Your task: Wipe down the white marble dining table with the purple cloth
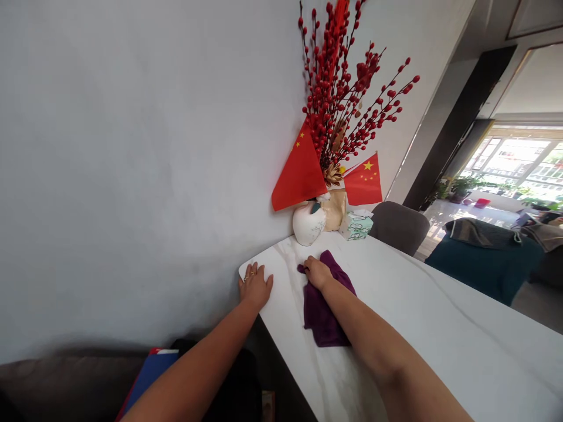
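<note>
Bare forearms (382, 346) reach in from the bottom edge, cut off there; the left hand (255, 286) lies palm down at the corner of the white table (440, 328) by the wall (132, 176), fingers loosely spread, a ring on one. On the tabletop sits the purple cloth (323, 319), partly covered by the right forearm; the right hand (317, 273) has its fingers curled closed on the far part of it, a tuft poking out, though the fingertips are hidden and I cannot tell how tight the grip is.

Under the left forearm a blue thing (147, 372) is half covered; a small object (268, 405) below the table is too dark to name.

Just beyond the cloth stand a white vase (308, 225), its mouth hidden by a red flag (299, 176), and a tan container (335, 210); red-berry branches (325, 88) rise above them, cut off at the top, their base concealed; a tissue box (357, 227) with white tissue on top stands beside, below a second flag (364, 183); past the table are a grey chair (400, 225), a teal chair (484, 264) and a glaring window (519, 155).
</note>
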Demonstrator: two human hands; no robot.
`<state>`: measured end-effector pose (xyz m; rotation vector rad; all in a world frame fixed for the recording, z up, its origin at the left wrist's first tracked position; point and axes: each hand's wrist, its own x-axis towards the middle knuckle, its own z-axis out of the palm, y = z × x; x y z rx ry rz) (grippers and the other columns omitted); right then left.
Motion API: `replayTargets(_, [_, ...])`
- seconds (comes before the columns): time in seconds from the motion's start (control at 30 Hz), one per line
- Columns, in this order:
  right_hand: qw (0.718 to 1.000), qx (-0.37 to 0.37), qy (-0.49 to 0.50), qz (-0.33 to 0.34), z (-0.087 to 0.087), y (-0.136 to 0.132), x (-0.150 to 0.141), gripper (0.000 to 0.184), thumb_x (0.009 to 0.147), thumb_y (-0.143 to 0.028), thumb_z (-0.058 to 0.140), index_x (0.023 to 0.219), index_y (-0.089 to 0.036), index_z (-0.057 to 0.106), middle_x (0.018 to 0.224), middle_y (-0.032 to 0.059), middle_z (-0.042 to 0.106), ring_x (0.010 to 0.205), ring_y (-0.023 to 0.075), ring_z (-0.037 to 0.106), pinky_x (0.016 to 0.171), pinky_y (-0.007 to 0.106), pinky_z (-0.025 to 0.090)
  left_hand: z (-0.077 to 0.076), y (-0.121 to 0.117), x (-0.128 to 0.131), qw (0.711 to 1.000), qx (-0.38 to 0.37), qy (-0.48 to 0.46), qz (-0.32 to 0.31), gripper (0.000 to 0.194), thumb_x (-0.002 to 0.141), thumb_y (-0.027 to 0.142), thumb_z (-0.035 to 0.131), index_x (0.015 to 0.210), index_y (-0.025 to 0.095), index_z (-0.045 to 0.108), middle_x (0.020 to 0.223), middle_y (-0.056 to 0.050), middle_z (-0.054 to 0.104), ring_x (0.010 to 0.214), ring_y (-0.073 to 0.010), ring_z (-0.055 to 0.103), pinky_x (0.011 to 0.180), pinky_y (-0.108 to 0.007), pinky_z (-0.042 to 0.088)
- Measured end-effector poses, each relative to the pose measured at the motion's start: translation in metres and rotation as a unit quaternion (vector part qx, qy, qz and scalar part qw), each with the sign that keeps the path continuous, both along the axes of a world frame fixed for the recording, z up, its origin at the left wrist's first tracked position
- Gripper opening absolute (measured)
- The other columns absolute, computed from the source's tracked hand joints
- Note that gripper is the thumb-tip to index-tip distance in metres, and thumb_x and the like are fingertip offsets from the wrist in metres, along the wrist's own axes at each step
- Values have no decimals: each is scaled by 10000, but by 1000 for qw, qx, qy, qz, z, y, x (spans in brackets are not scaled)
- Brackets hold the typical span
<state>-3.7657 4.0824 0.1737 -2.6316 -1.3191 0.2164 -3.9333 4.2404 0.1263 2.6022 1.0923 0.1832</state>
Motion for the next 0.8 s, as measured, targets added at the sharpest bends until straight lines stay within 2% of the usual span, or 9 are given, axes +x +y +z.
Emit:
replayTargets(0.23, [999,8,22,48,10,-83,-40,186,946,-82,541,918,-207,675,1072,30,666,941,161,629,784,248,405,-2,0,1,1000,3,-3,-1,565,1037,418,352,1528,168,478,1700,-116,298,1592,-296,190,1234,-596,282])
replayTargets(0.33, [997,24,34,60,9,-95,-43,196,940,-70,535,913,-208,672,1047,23,661,918,152,631,779,238,413,-4,1,1,1000,3,-4,-3,570,1034,420,355,1529,164,478,1701,-111,296,1592,-298,187,1235,-596,280])
replayTargets(0.43, [999,15,17,46,4,-74,-31,180,955,-89,550,952,-209,684,1074,26,654,937,147,631,785,236,407,-4,0,1,1000,2,-4,-2,574,1034,418,352,1530,157,476,1700,-107,300,1593,-297,182,1233,-601,284])
replayTargets(0.63, [1000,-3,-8,3,-8,-2,10,174,975,-121,550,1017,-202,698,1158,49,635,958,162,627,752,264,390,-5,1,1,1000,-3,-7,-3,570,1034,417,344,1520,155,486,1695,-111,311,1591,-303,191,1226,-609,296])
replayTargets(0.73, [1000,-4,-14,-18,-9,14,15,199,973,-112,524,1045,-182,696,1201,78,626,980,178,631,750,273,399,-5,2,1,1000,1,-5,-5,566,1039,417,336,1519,158,488,1694,-110,315,1592,-303,188,1226,-603,300])
replayTargets(0.8, [1000,-3,-15,-21,-8,16,5,214,969,-105,512,1059,-174,693,1216,91,625,995,184,634,761,275,411,-5,2,1,1000,1,-5,-3,561,1042,411,328,1520,165,489,1693,-111,315,1592,-300,188,1229,-598,297])
